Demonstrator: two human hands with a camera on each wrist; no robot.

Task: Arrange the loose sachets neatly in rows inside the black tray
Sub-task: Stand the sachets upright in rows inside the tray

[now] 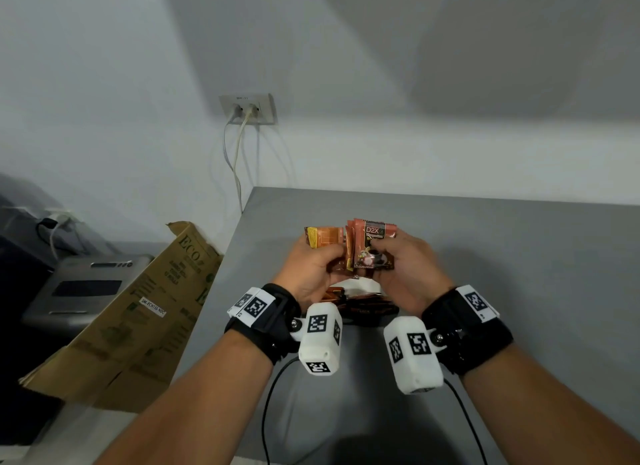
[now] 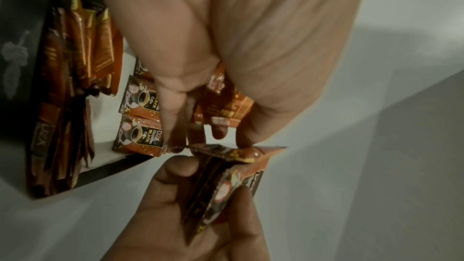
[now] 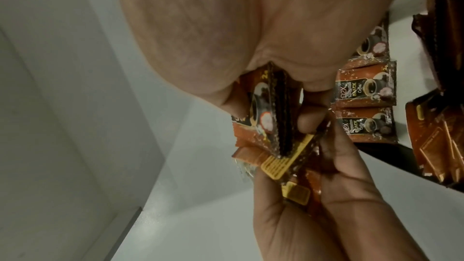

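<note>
**Holding the stack above the tray, sachets on edge**

Gripping from both sides now: the left hand (image 1: 313,267) has its fingers curled round an orange foil sachet with a yellow printed panel (image 1: 323,237), while the right hand (image 1: 403,269) pinches, thumb on the printed front, a bunch of orange-and-brown "D2X" black coffee sachets (image 1: 372,245). Both lots are held upright and meet between the two hands.

Landmark is the black tray with a pale floor (image 2: 105,172). It sits on the grey table (image 1: 519,257) directly under the hands and slightly nearer the person. Inside it, flat sachets lying face up (image 2: 140,126) form a short column, and beside them a packed row of sachets standing on edge (image 2: 83,47) leans against the tray wall.

So the held sachets are above the tray, long axis running up from it. My read: the next move is straight down, and the right hand, with the bigger bunch, looks better placed. How many sachets it holds I can't tell.
</note>
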